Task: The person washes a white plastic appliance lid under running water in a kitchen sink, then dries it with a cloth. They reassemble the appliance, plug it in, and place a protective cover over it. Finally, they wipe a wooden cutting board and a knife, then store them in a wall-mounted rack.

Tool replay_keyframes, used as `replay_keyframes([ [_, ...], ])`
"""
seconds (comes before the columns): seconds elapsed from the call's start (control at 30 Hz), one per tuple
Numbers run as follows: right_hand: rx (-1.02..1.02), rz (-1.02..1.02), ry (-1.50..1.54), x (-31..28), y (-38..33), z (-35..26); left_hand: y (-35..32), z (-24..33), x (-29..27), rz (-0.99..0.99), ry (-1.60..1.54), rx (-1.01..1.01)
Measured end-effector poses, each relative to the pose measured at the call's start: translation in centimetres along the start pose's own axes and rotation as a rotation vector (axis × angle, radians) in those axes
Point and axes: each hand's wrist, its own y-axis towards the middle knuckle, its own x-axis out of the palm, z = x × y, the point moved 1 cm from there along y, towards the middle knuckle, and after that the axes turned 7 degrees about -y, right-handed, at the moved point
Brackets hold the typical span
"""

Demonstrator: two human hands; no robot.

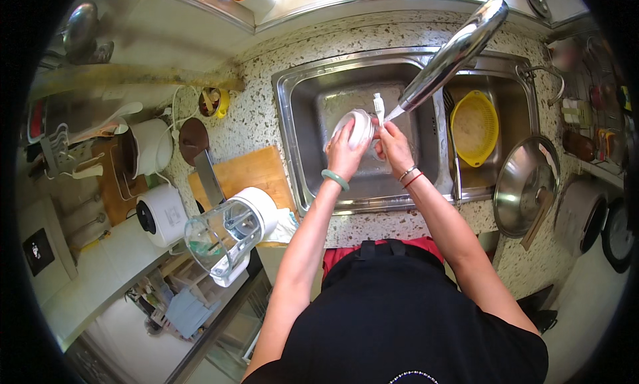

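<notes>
A white dish (361,122) is held by the left hand (345,156) over the sink (363,80). At one o'clock from it, a white stick (379,104) is pinched by the right hand (396,149). A yellow basket (475,128) is seen at three o'clock.

This is a kitchen: a two-basin steel sink (426,178) under a chrome faucet (456,54) at upper centre, a yellow colander (474,129) in the right basin, and a wooden cutting board (259,174), a blender (223,234) and a white cooker (166,215) left of centre.
</notes>
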Motion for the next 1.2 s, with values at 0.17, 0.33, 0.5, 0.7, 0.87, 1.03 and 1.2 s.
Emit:
replay_keyframes([
  [0.17,-0.047,0.226,-0.707,-5.0,5.8,7.1,-0.1,-3.5,1.3,-0.092,0.469,0.209],
  [0.33,-0.106,0.207,-1.009,-5.3,5.4,8.5,-1.4,-7.8,1.7,-0.224,0.612,0.228],
  [0.5,-0.142,0.155,-1.157,-3.8,5.6,10.7,-2.0,-10.4,2.7,-0.261,0.735,0.140],
  [0.7,-0.075,0.067,-1.164,-4.4,6.9,12.0,-1.9,-11.9,3.8,-0.431,0.942,0.000],
  [0.87,-0.279,0.232,-1.040,-5.7,8.8,13.0,-1.4,-12.2,3.3,-0.494,0.917,-0.058],
  [1.03,-0.284,0.162,-0.854,-4.8,7.6,5.9,1.2,-11.2,3.0,-0.229,0.077,-0.223],
  [1.2,-0.264,0.048,-0.566,-2.8,5.1,2.7,3.9,-3.2,4.2,-0.149,-0.850,-0.565],
])
